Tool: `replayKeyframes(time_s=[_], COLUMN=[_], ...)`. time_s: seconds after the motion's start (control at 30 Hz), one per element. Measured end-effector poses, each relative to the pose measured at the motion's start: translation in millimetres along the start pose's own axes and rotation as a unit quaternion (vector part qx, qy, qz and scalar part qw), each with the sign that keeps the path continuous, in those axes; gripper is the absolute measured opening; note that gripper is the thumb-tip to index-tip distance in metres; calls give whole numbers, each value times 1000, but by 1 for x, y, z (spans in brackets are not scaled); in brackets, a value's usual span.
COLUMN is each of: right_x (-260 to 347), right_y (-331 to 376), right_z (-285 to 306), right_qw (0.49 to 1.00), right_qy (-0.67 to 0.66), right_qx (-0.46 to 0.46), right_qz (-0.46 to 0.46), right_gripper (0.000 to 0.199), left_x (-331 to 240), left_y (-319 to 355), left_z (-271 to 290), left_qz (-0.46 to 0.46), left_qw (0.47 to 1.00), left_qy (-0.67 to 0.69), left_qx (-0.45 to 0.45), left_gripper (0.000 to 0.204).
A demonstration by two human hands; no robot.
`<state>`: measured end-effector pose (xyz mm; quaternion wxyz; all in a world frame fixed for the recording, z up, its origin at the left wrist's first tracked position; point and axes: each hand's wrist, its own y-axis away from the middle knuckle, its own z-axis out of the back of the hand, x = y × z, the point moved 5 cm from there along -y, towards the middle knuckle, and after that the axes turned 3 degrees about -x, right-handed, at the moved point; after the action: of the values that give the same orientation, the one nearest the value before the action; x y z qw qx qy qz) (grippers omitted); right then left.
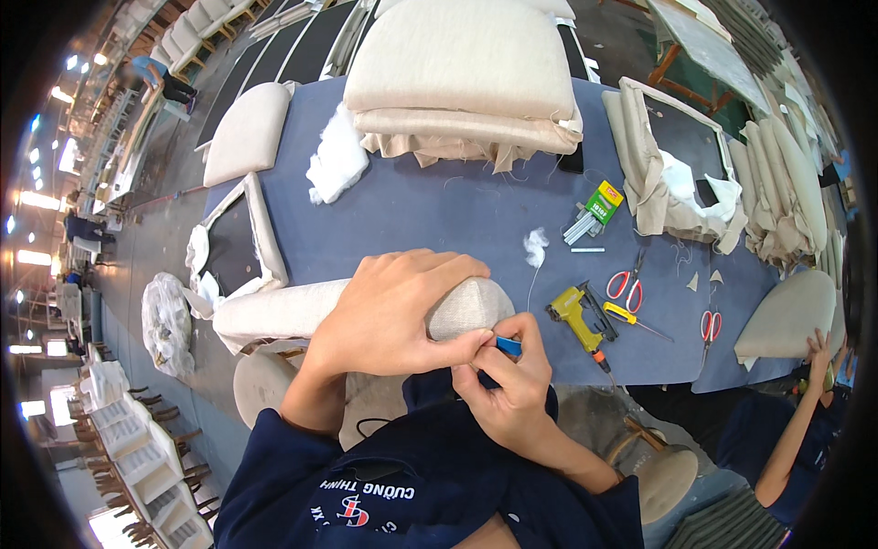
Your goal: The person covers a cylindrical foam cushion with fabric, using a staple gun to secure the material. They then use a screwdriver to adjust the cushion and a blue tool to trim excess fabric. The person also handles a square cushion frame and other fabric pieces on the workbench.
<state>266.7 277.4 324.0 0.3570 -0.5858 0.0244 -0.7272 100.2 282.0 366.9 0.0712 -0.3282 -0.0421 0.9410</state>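
Observation:
My left hand (393, 311) lies flat over the near end of a beige upholstered seat cushion (283, 311) that rests on the front edge of the blue-covered table (439, 206). My right hand (508, 371) pinches a small blue-handled tool (508, 346) against the cushion's rounded corner, close to my left thumb. The tool's tip is hidden by my fingers. A yellow staple gun (576, 316) lies on the table just right of my hands.
Two red-handled scissors (626, 284) (710, 325), a yellow screwdriver (631, 317), a green box with staple strips (593, 212) and tufts of white stuffing (337, 160) lie on the table. Stacked cushions (462, 78) sit at the back. Another person's hand (817, 352) holds a cushion at right.

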Motion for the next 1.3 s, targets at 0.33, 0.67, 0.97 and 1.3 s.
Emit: replayKeyframes(time_s=[0.33,0.67,0.97,1.3], right_x=[1,-31,-17,-12], right_y=[0,19,7,4], right_z=[0,54,64,70], right_qw=[1000,955,949,988], right_qy=[26,-211,-241,-118], right_qx=[10,-34,-62,-39], right_qz=[3,-204,-194,-97], right_gripper=[21,28,23,27], left_x=[-1,-9,-15,-14], left_y=[-1,10,19,23], left_z=[-2,0,-7,-7], left_qz=[-20,-45,-40,-43], left_qw=[1000,999,999,998], left_qy=[-10,-8,-25,-40], left_qx=[12,-6,-7,-13], left_gripper=[52,55,57,59])
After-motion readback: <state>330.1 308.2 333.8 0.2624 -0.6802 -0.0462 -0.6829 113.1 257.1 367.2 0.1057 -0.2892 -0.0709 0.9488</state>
